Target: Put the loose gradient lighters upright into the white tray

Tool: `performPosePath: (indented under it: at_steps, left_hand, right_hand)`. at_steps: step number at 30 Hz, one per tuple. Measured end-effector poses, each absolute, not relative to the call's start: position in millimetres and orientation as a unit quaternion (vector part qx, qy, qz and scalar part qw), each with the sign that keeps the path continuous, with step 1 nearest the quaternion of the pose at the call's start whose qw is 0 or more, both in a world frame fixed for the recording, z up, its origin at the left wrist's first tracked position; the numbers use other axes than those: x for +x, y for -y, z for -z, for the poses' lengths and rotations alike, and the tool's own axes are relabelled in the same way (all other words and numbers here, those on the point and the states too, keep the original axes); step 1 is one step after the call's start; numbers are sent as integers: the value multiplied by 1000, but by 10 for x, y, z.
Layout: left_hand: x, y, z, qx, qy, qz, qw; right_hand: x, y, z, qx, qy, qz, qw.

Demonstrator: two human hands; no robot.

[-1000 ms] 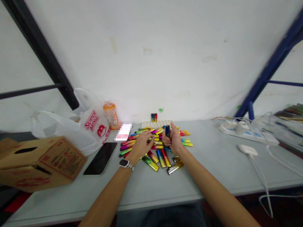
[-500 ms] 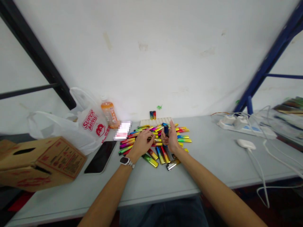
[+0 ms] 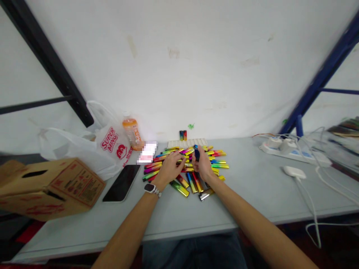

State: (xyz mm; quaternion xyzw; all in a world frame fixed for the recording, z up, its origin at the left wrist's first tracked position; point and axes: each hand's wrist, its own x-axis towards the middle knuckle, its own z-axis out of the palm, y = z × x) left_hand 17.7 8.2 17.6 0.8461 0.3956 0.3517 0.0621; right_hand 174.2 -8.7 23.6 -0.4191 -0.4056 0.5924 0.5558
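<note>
My right hand (image 3: 203, 165) is closed around a dark blue lighter (image 3: 196, 154), held upright over the right side of a spread-out pile. The thumb lies close along its top end. Over the left side of the pile, my left hand (image 3: 169, 166) has loosely bent fingers, thumb and forefinger apart, and nothing visible in its grasp. Shiny multicoloured lighters (image 3: 191, 182) lie around and beneath both hands. Behind them is a low white rack (image 3: 175, 143) of small cells, with two lighters (image 3: 183, 135) standing upright at its back.
To the left are a black phone (image 3: 121, 184), a cardboard box (image 3: 75, 183), a white plastic bag (image 3: 106, 164) and an orange drink bottle (image 3: 132, 133). On the right lie a power strip (image 3: 311, 158) and a white charger (image 3: 294, 172) with loose cables. A wall rises behind the desk.
My right thumb has come down from a raised position towards the top of the lighter. My left hand stays over the pile. The view has shifted slightly.
</note>
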Motion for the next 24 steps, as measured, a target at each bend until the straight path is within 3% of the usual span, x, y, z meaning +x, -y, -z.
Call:
performPosePath:
  at_steps: [4, 10, 19, 24]
  left_hand:
    - [243, -38, -212, 813, -392, -420, 91]
    - [400, -21, -310, 720, -429, -514, 182]
    - [358, -118, -485, 680, -419, -491, 347]
    - [316, -248, -710, 734, -394, -456, 313]
  right_hand:
    - [1700, 96, -217, -391, 417, -591, 569]
    - [1660, 69, -86, -412, 504, -470, 595]
    - [1651, 156, -169, -403, 602, -367, 584]
    - [1708, 125, -200, -418, 627, -328, 569]
